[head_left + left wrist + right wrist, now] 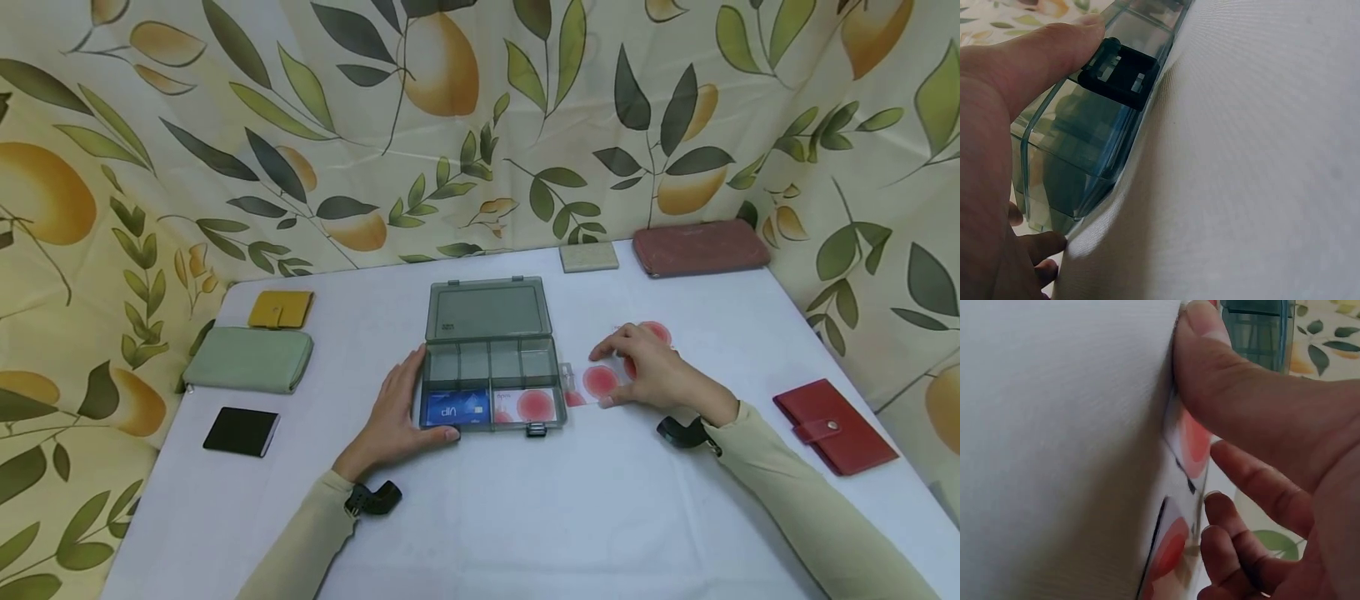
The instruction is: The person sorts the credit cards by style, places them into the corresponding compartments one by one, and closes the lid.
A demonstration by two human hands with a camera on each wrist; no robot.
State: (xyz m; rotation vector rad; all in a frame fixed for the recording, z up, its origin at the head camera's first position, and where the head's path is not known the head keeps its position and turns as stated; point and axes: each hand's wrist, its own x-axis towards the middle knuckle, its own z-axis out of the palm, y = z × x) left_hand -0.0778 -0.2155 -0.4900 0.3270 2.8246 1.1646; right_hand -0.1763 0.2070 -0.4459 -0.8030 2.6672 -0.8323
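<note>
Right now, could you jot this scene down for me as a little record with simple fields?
Box: green-tinted, see-through, lid open
In its front compartments: blue card at left, white card with a red circle at right
Left hand: touches the box's left side, thumb at its front edge
Right hand: over red-circled loose cards, right of the box; grip unclear
Table's left: yellow wallet, green wallet, black item
Table's right: red wallet
Back: beige item, brownish-red wallet
</note>
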